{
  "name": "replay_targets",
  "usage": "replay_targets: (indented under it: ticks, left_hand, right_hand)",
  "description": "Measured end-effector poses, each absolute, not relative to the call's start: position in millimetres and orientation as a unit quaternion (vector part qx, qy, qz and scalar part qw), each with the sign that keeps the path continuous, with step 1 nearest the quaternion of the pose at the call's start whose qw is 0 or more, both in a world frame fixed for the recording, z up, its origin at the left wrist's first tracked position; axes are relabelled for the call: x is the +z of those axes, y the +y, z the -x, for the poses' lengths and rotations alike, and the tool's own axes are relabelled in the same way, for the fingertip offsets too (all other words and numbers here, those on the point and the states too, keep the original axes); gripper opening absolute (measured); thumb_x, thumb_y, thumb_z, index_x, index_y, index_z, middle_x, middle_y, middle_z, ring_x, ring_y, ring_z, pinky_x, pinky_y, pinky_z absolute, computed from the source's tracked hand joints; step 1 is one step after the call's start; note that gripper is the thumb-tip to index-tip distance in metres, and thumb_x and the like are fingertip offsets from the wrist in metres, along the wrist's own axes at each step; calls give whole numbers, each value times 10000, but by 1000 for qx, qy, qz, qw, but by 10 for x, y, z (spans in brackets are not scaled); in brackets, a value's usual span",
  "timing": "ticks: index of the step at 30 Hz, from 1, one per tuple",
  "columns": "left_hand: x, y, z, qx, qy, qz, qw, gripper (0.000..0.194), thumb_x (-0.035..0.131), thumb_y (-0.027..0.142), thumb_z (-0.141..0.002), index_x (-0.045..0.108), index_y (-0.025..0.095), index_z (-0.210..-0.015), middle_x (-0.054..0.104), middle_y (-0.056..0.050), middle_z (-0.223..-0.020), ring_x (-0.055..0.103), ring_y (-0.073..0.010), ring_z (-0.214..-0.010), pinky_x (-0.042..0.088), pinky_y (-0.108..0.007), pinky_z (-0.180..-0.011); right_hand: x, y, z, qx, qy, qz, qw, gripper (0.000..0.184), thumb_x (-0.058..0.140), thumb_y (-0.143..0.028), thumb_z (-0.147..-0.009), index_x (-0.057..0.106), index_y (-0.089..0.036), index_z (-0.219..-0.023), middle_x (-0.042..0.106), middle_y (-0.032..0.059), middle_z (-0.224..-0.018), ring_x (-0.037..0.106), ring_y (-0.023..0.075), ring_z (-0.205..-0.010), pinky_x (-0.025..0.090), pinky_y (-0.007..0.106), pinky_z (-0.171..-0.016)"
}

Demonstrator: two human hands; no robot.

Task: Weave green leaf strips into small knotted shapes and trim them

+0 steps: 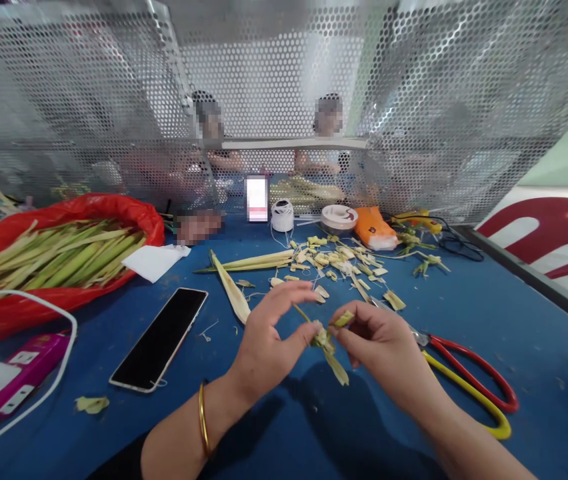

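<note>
While left hand (271,333) and right hand (384,343) pinch husk (323,339), an orange packet (371,219) bears dark print (373,230).

Soft overhead light falls on the desk (514,320), leaving shadows below the left hand (270,328) and right hand (383,343). The perforated screen (274,67) glares; edges stretch with wide-angle distortion; 2 heads (329,115) are pixelated.

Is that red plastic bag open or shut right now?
Open: the red bag gapes wide at the top, showing leaf strips inside.
</note>
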State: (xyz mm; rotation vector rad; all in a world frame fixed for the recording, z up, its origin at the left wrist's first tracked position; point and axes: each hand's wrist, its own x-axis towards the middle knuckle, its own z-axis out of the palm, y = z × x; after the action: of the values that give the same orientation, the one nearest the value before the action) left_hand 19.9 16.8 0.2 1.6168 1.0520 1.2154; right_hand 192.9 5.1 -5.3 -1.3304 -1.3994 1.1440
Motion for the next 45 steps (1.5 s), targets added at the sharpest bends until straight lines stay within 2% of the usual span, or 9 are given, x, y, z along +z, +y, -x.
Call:
replay_targets:
  ticks: [3,6,11,19,24,33,38,41,45]
  left_hand:
    - [37,196,-170,411,410,-724,372,79,756,220,-704,719,247,-769,694,-47,-931,593,-237,-979,399,-361,-948]
    - [32,223,-155,355,456,-730,366,105,775,231,-675,671,241,-661,673,-11,-751,584,-214,-825,384,-373,-926]
    - [20,245,-129,342,452,-740,362,130,794,241,-642,665,245,-625,690,-11,-794,581,-221,-868,358,-371,-954]
    - [61,254,-115,314,454,-714,431,120,769,211,-636,756,326,-665,713,28,-723,612,-223,-801,2,-470,-1144]
    - [95,247,-78,279,430,-720,468,104,720,242,-701,778,321,-665,706,14,-698,627,-202,-769,118,-438,-1128]
    - [76,201,-97,282,414,-681,534,129,693,245,-697,725,269,-575,689,23,-655,610,-178,-719,116,-450,-1133]
    - [-24,206,-163,336,456,-626,536,106,727,295,-668,734,228,-585,668,-9,-660,580,-176,-703,392,-339,-877]
    - [-40,217,-177,376,489,-561,552,134,736,297,-637,713,192,-558,617,-6,-618,524,-159,-664,384,-274,-685]
    - [-38,203,-197,418,504,-477,586,144,732,263,-608,673,166,-519,552,20,-565,462,-129,-633,353,-250,-652]
  right_hand:
    - [-67,50,-1914,459,-577,528,421,84,653,-257,-711,630,-178,-696,535,-48,-524,469,79,-403,380,192,-397]
    - [-87,57,-1888,508,-550,511,422,113,669,-270,-710,621,-169,-694,540,-50,-538,451,67,-397,361,187,-390]
    - [-103,59,-1857,567,-506,489,428,175,698,-309,-710,610,-158,-701,540,-50,-575,405,42,-381,339,182,-382]
    - [-140,-2,-1891,378,-677,484,405,122,589,-260,-836,649,-188,-759,575,-16,-595,486,104,-479,376,219,-454]
    - [-144,-15,-1903,288,-738,415,447,138,563,-184,-876,651,-211,-774,641,14,-708,581,135,-631,429,233,-577]
    - [-108,28,-1889,376,-702,374,476,122,680,-231,-813,681,-214,-692,635,17,-701,587,158,-684,459,258,-626]
    - [-122,72,-1911,447,-616,450,468,149,663,-318,-801,654,-207,-901,636,15,-763,590,164,-698,490,278,-641]
    - [-130,60,-1917,376,-655,470,457,193,703,-346,-770,601,-210,-859,643,20,-805,598,184,-756,499,294,-685]
    - [-212,8,-1885,188,-784,436,400,145,668,-218,-818,612,-239,-950,651,35,-934,608,202,-848,479,304,-721]
